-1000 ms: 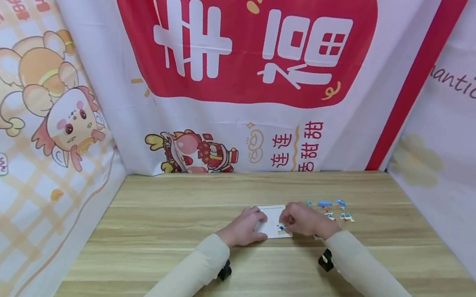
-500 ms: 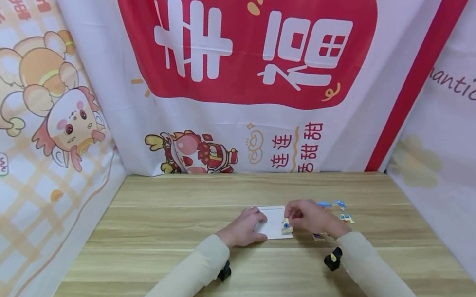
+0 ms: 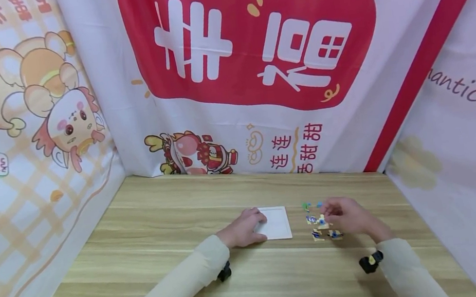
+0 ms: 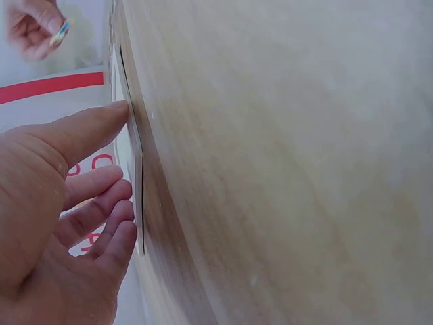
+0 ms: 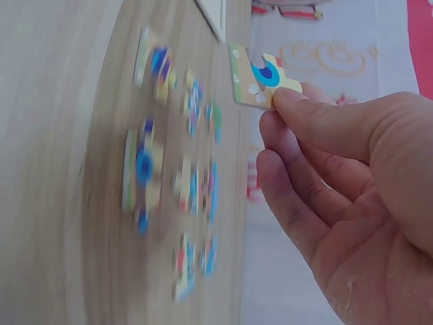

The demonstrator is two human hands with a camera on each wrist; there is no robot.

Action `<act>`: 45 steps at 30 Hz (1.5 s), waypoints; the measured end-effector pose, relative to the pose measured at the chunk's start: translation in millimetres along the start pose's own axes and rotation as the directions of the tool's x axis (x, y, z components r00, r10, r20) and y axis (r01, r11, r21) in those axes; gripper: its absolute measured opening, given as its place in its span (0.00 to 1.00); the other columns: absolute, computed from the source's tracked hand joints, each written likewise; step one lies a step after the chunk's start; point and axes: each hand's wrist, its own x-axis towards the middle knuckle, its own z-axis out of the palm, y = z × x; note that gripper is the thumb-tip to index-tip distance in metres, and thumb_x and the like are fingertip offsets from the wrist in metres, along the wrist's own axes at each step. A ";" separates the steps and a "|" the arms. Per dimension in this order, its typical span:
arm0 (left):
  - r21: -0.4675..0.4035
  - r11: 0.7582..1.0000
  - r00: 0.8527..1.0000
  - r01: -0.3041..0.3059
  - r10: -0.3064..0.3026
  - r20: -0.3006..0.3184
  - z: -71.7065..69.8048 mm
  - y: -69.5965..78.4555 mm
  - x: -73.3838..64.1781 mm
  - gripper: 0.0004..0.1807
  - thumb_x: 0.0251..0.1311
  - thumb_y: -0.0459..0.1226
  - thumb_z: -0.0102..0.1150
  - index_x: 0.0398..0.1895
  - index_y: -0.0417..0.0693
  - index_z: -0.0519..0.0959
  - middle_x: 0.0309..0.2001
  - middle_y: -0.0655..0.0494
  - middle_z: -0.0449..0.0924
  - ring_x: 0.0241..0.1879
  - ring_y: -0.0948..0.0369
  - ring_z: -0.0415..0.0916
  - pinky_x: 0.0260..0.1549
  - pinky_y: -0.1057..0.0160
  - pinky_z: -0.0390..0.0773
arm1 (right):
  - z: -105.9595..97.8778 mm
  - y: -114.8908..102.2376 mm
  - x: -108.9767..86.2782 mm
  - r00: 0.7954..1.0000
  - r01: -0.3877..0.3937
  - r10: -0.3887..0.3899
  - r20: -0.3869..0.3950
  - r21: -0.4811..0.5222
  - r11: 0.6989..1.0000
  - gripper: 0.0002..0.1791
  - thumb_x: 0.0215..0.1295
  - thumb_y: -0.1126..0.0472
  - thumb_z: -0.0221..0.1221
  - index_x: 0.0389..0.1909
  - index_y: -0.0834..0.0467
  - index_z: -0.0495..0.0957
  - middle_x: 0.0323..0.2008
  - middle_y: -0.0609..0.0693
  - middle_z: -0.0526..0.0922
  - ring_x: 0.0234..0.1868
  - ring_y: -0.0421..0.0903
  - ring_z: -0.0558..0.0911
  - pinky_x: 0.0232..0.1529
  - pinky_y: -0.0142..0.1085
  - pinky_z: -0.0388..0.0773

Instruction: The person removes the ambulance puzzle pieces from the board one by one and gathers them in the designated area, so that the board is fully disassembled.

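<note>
My left hand (image 3: 243,227) rests on the left end of a shallow white puzzle tray (image 3: 278,222), its thumb at the near edge. In the left wrist view the fingertips touch the tray's surface, with the fingers loosely bent. Right of the tray, my right hand (image 3: 346,214) pinches a jigsaw piece (image 5: 245,87) between thumb and index finger, raised off the table. This piece is cream with a green edge and a blue round mark. Below the right hand lie several loose jigsaw pieces (image 5: 144,166), blurred in the right wrist view and partly hidden by the hand in the head view.
The wooden table (image 3: 175,219) extends around the tray and pieces. A white and red printed cloth (image 3: 241,138) hangs along its back edge, with more cloth walls at the left and right. Dark wrist cameras (image 3: 371,262) are strapped under both sleeves.
My right hand has moved from the tray's right end rightward over the loose pieces, carrying the jigsaw piece away. The tray's surface is now bare there. My left hand has stayed put.
</note>
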 end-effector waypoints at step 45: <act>0.041 0.999 1.000 -0.001 0.001 0.007 -4.2 -5.2 3.7 0.27 0.68 0.46 0.70 0.65 0.44 0.80 0.61 0.51 0.77 0.61 0.54 0.71 0.64 0.56 0.76 | -15.1 58.4 -31.6 0.976 -0.215 0.211 -0.049 -0.102 0.971 0.05 0.73 0.63 0.64 0.45 0.58 0.86 0.38 0.49 0.87 0.40 0.44 0.81 0.40 0.35 0.81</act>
